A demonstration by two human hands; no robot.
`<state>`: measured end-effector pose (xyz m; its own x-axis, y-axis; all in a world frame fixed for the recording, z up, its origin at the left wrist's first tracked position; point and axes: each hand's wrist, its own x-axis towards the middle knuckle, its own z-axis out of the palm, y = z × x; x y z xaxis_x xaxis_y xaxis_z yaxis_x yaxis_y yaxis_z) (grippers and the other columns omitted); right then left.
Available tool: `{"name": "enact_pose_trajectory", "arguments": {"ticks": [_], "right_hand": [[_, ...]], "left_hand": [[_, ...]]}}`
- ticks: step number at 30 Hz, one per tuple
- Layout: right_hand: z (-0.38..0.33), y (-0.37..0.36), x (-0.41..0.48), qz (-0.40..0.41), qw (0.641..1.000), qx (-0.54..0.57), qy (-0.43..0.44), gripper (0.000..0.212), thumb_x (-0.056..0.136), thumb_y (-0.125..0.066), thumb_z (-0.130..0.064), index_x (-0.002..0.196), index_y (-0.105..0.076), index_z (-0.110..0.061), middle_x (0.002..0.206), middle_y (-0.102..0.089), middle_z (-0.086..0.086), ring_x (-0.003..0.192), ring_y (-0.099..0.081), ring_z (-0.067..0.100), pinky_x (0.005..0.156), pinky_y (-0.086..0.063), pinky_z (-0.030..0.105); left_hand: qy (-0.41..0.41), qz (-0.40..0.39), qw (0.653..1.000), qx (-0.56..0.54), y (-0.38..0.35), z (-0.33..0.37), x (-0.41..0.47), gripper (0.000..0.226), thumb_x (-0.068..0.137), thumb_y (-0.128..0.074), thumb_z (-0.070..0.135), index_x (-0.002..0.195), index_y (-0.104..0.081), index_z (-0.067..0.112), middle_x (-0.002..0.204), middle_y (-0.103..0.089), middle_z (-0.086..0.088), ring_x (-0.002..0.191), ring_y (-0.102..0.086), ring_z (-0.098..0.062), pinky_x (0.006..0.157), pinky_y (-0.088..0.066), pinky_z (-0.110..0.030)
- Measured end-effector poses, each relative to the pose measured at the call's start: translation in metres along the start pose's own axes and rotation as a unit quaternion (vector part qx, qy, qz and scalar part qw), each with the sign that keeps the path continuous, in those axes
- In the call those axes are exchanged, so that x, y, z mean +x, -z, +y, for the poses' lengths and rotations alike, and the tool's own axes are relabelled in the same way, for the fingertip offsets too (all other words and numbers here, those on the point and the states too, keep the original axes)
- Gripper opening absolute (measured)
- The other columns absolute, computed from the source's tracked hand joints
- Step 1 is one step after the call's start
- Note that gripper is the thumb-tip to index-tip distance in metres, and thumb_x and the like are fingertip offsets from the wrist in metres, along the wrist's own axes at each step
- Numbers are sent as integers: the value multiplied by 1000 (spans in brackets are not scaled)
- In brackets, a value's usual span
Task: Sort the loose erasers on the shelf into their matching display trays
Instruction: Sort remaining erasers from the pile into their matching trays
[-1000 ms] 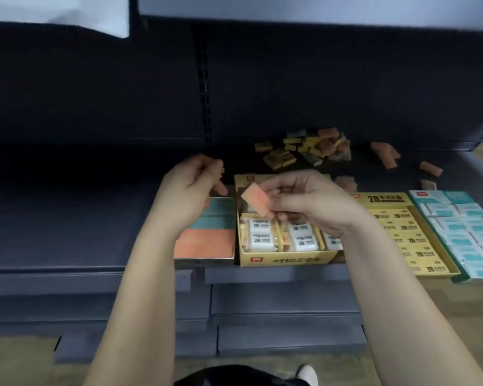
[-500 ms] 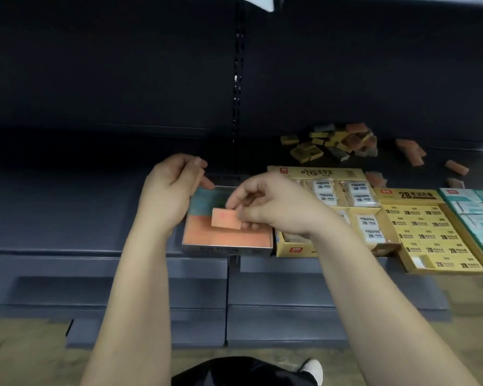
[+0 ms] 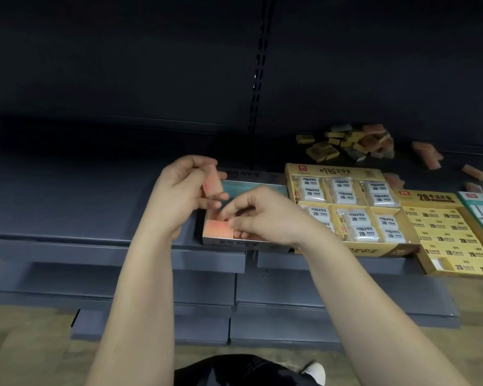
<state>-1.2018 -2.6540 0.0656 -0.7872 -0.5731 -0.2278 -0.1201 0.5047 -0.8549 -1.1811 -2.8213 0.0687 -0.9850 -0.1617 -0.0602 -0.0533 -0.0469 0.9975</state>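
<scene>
Right hand [image 3: 265, 218] has dropped from above the tray [image 3: 243, 242] into it. It pinches an orange eraser [image 3: 219, 229] and seats it in the matching orange row below the left hand [image 3: 179, 196]. Left grips a spare eraser [image 3: 213, 183] just over the tray, likely queued next. Loose pile [image 3: 354, 143] sits beyond the right hand.

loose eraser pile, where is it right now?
Head view, right of centre: the loose eraser pile sits at the back of the shelf, just behind the yellow tray of white 2B erasers.
</scene>
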Motion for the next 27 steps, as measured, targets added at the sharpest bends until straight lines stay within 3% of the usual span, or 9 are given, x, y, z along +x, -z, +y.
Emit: {"name": "enact_pose_trajectory", "arguments": {"ticks": [4,8,10,14,18,22,25,27], "right_hand": [[-2,2,-3,-3,1000,-5,0,27,94,-56,2,101,-73,-18,72,-67,-1,63,-63,4,63,-52,17],[-1,10,-6,2,999,-31,12,24,95,-59,-6,108,-70,-22,84,-74,7,76,-71,20,77,-60,33],[0,19,-9,33,998,-51,20,21,94,-61,-12,108,-69,-26,86,-74,8,75,-72,20,75,-60,35],[3,39,-20,105,991,-81,22,17,93,-63,-17,105,-69,-27,91,-69,-3,70,-70,9,65,-55,23],[9,51,-27,175,977,-118,28,14,92,-63,-17,99,-70,-27,76,-64,-6,56,-54,-6,56,-40,8],[16,54,-30,211,969,-129,19,13,92,-62,-13,97,-71,-22,68,-58,-1,50,-48,-6,49,-36,5],[19,56,-30,215,969,-124,17,13,92,-62,-14,97,-71,-22,66,-57,-4,52,-48,-6,51,-36,5],[21,55,-29,217,969,-119,16,13,91,-63,-15,96,-71,-23,65,-56,-6,52,-48,-6,50,-36,6]], "left_hand": [[8,-10,1000,-15,1,-4,-2,22,102,-43,6,112,-61,13,105,-72,-9,77,-74,-25,58,-56,-23],[-22,-18,998,56,2,-8,-2,17,94,-60,7,109,-58,15,103,-75,-1,77,-72,-18,59,-51,-22],[-30,-26,995,96,1,-10,-1,17,90,-68,13,105,-58,15,96,-76,0,80,-73,-19,64,-50,-28],[-46,-75,985,147,-3,-10,-4,15,82,-78,23,94,-69,20,88,-76,-1,85,-72,-21,82,-55,-40],[-76,-103,962,242,-8,-10,-2,8,78,-80,28,83,-76,33,84,-72,12,78,-63,-5,75,-47,-25],[-69,-172,922,339,-15,-8,0,11,83,-75,30,87,-75,41,82,-67,25,88,-61,2,76,-40,-15],[-56,-198,892,403,-17,-11,2,17,86,-72,35,82,-73,51,83,-65,30,100,-57,-10,90,-44,-30],[-48,-194,890,410,-18,-10,3,14,81,-76,35,78,-75,48,83,-69,24,97,-59,-6,85,-45,-27]]}}
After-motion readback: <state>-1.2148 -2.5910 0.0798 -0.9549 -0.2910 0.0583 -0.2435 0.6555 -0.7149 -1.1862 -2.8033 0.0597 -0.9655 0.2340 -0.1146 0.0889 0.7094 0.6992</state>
